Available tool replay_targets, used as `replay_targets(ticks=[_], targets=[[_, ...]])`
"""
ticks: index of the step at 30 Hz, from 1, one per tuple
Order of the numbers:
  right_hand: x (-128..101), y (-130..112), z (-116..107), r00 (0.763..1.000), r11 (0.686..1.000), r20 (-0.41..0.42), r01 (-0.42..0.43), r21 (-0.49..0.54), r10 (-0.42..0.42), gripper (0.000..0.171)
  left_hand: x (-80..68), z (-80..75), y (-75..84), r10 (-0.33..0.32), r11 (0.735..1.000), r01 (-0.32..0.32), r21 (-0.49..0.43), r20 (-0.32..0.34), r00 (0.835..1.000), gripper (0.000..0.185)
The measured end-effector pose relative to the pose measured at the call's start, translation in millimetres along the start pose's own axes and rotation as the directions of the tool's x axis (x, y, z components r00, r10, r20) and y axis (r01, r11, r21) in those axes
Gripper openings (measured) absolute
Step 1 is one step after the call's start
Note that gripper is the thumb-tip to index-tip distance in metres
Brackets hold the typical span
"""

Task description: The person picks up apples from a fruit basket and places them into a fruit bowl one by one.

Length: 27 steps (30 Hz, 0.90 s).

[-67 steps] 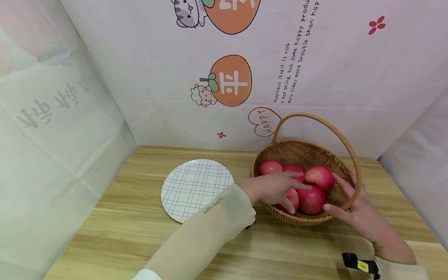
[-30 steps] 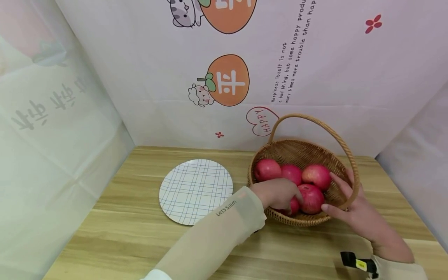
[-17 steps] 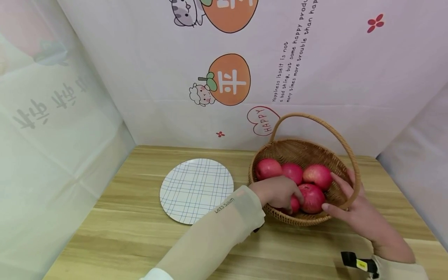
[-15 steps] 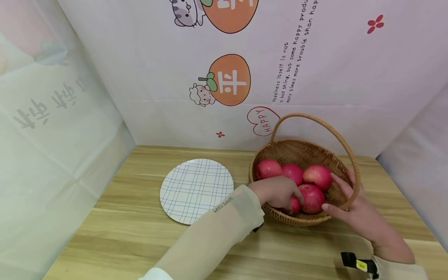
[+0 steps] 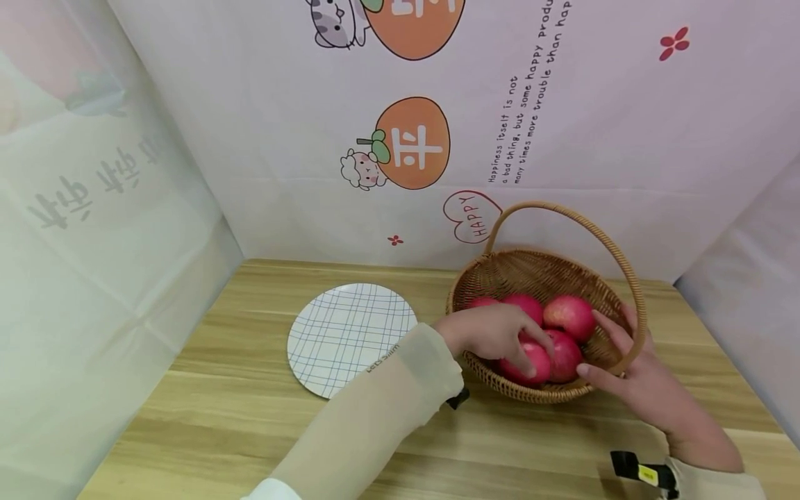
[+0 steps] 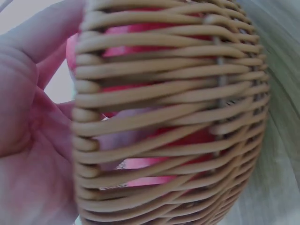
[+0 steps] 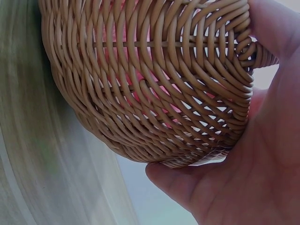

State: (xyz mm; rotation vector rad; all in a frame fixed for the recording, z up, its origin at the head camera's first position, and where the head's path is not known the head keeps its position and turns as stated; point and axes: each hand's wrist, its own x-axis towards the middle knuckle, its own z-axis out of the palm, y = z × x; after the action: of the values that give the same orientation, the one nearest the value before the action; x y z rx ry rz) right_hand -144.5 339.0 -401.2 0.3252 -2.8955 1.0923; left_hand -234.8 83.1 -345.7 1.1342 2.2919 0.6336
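Now my left hand (image 5: 494,335) curls round an apple (image 5: 525,362) inside the basket (image 5: 550,274), lifting it slightly among the others. My right hand (image 5: 631,378) clasps the basket's rim, beside the plate (image 5: 346,337).

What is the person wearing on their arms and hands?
Both hands are bare, with no gloves. The left arm wears a long, thin, see-through cream sleeve with small dark letters printed near the cuff. A little black strap end sticks out under that cuff. The right arm shows a pale cuff too, and a black strap with a yellow tag sits at the wrist.
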Motion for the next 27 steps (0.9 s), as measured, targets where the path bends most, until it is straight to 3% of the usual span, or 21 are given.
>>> replay_targets(ticks=[5,8,10,13,18,23,27], targets=[[0,-1,0,1.0,1.0,0.003,-0.002,0.011,0.002,0.09,-6.2,-5.3,-0.4,0.025,0.994,-0.027,-0.109,-0.021,0.999,0.034],[-1,-1,0,1.0,1.0,0.002,0.001,0.012,-0.001,0.09,-8.9,-5.8,-2.0,0.017,0.976,-0.022,-0.216,-0.027,0.999,0.032],[-1,0,0,1.0,1.0,0.002,0.0,0.005,0.0,0.09,-11.2,-6.0,-3.6,0.001,0.949,-0.012,-0.316,-0.037,0.999,0.032],[-1,0,0,1.0,1.0,0.003,-0.001,0.003,0.001,0.09,-15.8,-7.3,-6.3,-0.024,0.885,-0.008,-0.465,-0.063,0.998,0.032],[0,1,0,1.0,1.0,-0.009,0.012,0.012,-0.012,0.089,-21.4,-10.9,-12.4,-0.029,0.802,-0.036,-0.596,-0.101,0.994,0.034],[-1,1,1,0.999,0.999,-0.02,0.026,0.024,-0.025,0.088,-23.9,-14.2,-17.5,-0.023,0.762,-0.057,-0.645,-0.115,0.993,0.034],[-1,-1,1,1.0,0.999,-0.02,0.025,0.024,-0.024,0.088,-32.3,-16.0,-23.9,-0.004,0.752,-0.098,-0.652,-0.152,0.988,0.037]])
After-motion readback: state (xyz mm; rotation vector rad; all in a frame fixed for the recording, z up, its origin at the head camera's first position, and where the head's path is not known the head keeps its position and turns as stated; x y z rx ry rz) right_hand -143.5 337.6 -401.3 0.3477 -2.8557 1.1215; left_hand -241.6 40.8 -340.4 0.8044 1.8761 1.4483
